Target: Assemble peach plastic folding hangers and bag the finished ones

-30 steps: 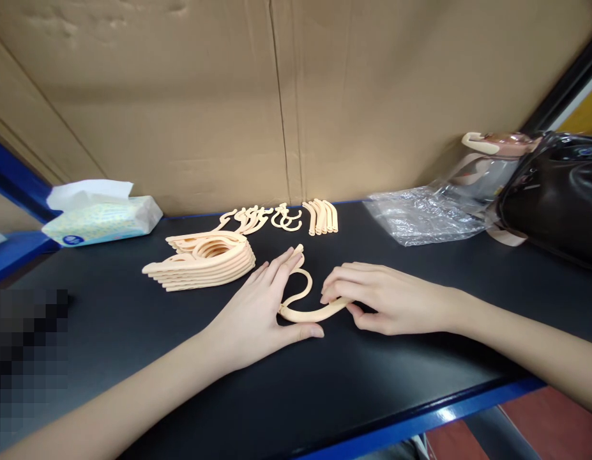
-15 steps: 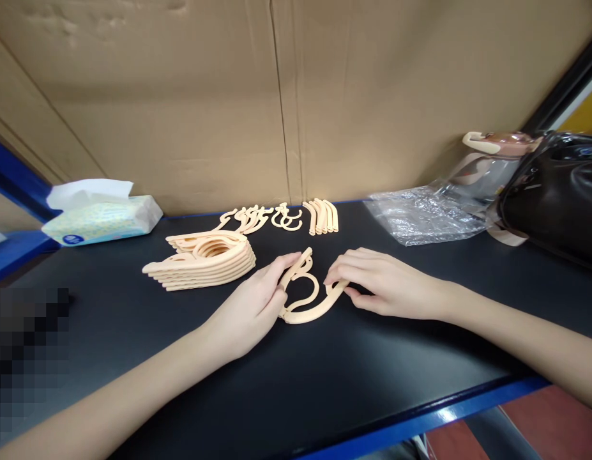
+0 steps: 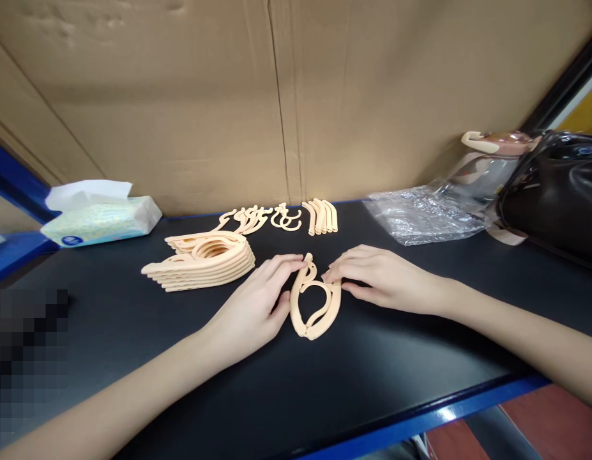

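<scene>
A cream plastic folding hanger (image 3: 299, 305) lies on the black table in front of me, its two arms folded close together around the curved hook (image 3: 330, 297). My left hand (image 3: 257, 297) holds its left arm, fingertips on the upper end and thumb at the outer side. On the other side, my right hand (image 3: 379, 281) grips the upper part of the right arm, covering that end. To the left stands a neat stack of folded hangers (image 3: 204, 265) of the same kind.
Behind the stack lie loose hooks (image 3: 250, 219) and more curved pieces (image 3: 286, 218). Several hanger arms (image 3: 320, 217) sit in a row. A tissue pack (image 3: 104, 217) is far left; clear plastic bag (image 3: 420, 214), bottle (image 3: 492, 169) and black bag (image 3: 554, 198) are right.
The hanger's arms have swung together from a spread position, and its joint now points toward me. My left hand has loosened from a tight grip, its fingers extending over the upper end.
</scene>
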### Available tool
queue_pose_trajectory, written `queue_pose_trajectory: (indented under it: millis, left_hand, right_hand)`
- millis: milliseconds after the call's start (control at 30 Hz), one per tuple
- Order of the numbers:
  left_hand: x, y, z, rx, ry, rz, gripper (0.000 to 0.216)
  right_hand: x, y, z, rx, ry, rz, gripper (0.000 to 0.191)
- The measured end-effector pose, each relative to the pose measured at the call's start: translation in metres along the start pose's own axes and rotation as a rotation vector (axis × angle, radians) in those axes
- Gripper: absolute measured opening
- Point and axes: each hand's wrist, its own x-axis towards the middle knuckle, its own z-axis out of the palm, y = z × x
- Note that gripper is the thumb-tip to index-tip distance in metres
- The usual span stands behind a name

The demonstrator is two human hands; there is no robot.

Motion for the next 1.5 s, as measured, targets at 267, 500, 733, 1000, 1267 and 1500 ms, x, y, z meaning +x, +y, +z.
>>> queue_pose_trajectory:
  millis: [267, 500, 733, 1000, 1267, 1500]
  left_hand:
    - [-0.004, 0.004, -0.003, 0.057, -0.029, 0.075, 0.050]
    - [-0.004, 0.009, -0.004, 0.068, -0.106, 0.096, 0.058]
    - [-0.004, 0.008, -0.004, 0.067, -0.195, 0.160, 0.074]
    - [-0.003, 0.013, -0.010, 0.235, -0.016, 0.201, 0.059]
    - [-0.001, 0.007, -0.015, 0.370, 0.065, 0.178, 0.057]
    - [-0.001, 0.010, -0.016, 0.345, 0.042, 0.156, 0.057]
  right_hand:
    - [0.000, 0.003, 0.001, -0.092, 0.073, 0.097, 0.019]
    - [0.002, -0.003, 0.003, 0.006, 0.078, 0.166, 0.012]
    - [0.003, -0.014, 0.000, 0.568, 0.020, 0.199, 0.016]
    - [0.004, -0.004, 0.002, 0.956, 0.033, 0.566, 0.028]
    - [0.006, 0.000, -0.001, 0.975, 0.024, 0.610, 0.035]
    - [0.007, -0.002, 0.000, 1.087, 0.025, 0.682, 0.034]
